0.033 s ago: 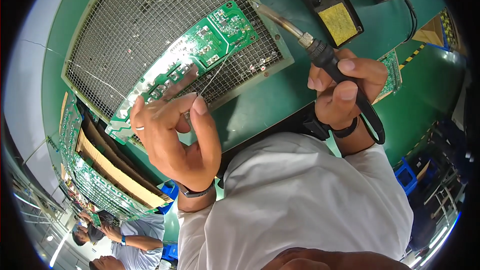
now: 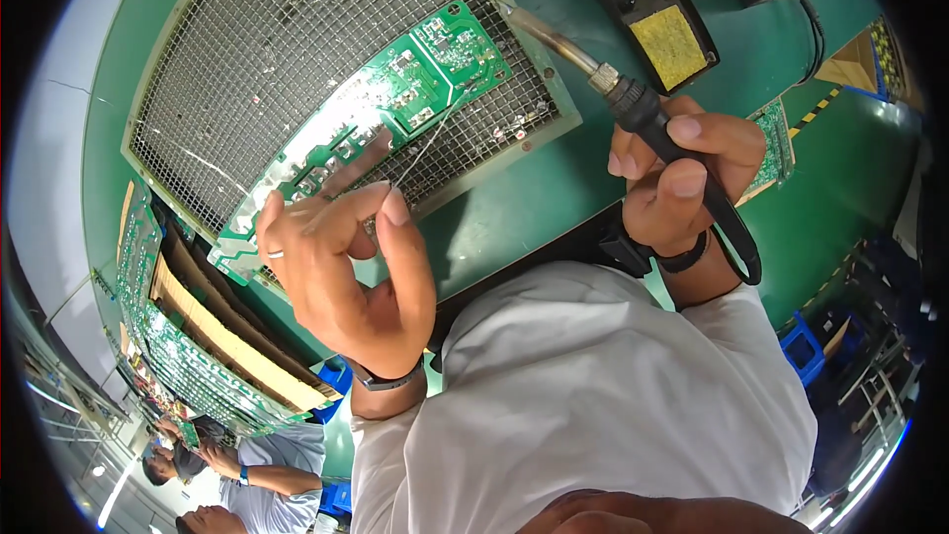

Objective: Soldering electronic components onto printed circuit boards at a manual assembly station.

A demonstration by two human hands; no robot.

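- Solder wire (image 2: 427, 143), pinched in the left hand (image 2: 341, 272) fingers, now reaches onto the green circuit board (image 2: 381, 104).
- Right hand (image 2: 682, 178) fingers stay wrapped around the soldering iron (image 2: 633, 104), tip just off the board edge.

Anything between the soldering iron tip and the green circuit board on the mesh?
Nothing visible. The soldering iron in the right hand has open mesh before the circuit board. The left hand feeds solder wire from the near side.

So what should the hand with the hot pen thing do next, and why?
Probably bring the soldering iron in the right hand down to the green circuit board. Its tip sits off the board's right end, while the left hand already aims thin solder wire at the board.
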